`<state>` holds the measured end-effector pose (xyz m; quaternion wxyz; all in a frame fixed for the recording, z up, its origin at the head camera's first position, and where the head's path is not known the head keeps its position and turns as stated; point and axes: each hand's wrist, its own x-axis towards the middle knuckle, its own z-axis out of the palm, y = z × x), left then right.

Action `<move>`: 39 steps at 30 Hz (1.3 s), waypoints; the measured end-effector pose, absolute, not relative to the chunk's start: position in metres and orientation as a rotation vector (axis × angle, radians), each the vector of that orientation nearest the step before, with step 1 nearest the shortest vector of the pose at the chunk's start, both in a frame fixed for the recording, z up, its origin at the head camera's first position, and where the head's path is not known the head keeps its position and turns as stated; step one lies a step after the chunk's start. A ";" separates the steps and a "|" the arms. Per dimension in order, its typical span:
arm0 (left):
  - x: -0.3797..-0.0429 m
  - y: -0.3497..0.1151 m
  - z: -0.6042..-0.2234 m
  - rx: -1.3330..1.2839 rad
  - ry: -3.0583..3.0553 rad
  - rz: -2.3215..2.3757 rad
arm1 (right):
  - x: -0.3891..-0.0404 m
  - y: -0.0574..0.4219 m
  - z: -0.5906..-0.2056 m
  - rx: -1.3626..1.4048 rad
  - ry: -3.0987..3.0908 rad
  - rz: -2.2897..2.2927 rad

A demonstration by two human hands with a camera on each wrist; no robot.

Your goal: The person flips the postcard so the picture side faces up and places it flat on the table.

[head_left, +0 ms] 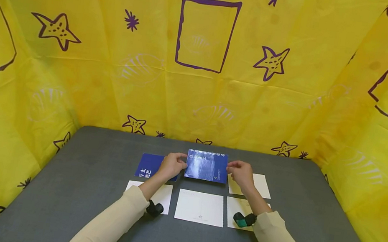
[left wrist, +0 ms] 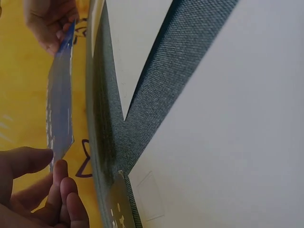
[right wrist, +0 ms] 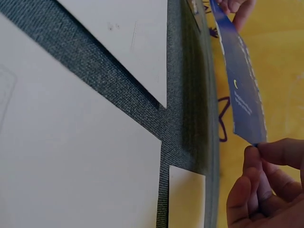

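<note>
Remotely, I watch the left hand (head_left: 170,166) and right hand (head_left: 240,174) pinch opposite edges of one glossy blue card (head_left: 206,166), fingertips (left wrist: 60,172) nearly together, above the woven grey table (head_left: 99,165); on it lie a second blue card (head_left: 150,163) and four white rectangular cards (head_left: 201,207).

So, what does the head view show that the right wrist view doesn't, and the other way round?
Only the head view: both beige sleeves and the purple rectangle drawn on the yellow backdrop.

Only the right wrist view: the close-up weave of the tabletop and a faint outline on one white card.

Both: the raised blue card, pinched by the left hand at one end and the right hand at the other.
</note>
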<state>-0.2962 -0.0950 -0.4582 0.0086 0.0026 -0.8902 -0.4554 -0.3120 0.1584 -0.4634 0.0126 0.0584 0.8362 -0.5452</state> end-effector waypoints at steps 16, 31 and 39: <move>-0.296 -0.095 -0.463 0.049 -2.883 -1.395 | -0.319 0.156 -0.471 0.158 2.643 -1.550; -0.292 -0.095 -0.465 -0.004 -3.005 -1.300 | -0.322 0.154 -0.477 0.160 2.796 -1.272; -0.293 -0.095 -0.466 -0.019 -2.982 -1.286 | -0.318 0.157 -0.476 0.088 2.835 -1.227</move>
